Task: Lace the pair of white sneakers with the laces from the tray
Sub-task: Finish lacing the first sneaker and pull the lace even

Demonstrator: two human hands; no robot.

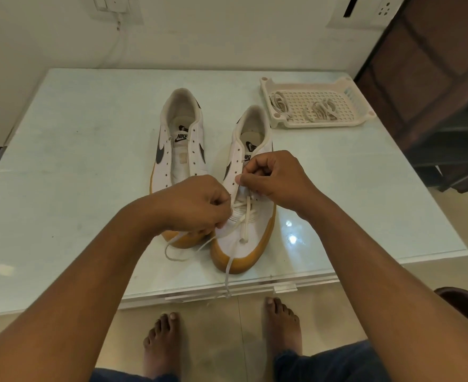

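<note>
- The left hand (pixel 197 205) is curling its fingers tight and pinching the lace (pixel 244 216) beside the lowest eyelets of the nearer sneaker (pixel 255 244).
- The right hand (pixel 277 180) is pressing thumb against forefinger on the same lace higher up the eyelet row, with its other fingers folding in.
- The nearer sneaker is standing on the tabletop (pixel 76 161), toe toward the person, with the lace crossing its lower eyelets. One loose end is looping over the tabletop and another is hanging past the front edge.
- The other sneaker (pixel 177 128) is sitting unlaced just beside it, on the left.
- The tray (pixel 323 124) is lying at the tabletop's far right, well apart, and is holding two bundled laces (pixel 321 110).
</note>
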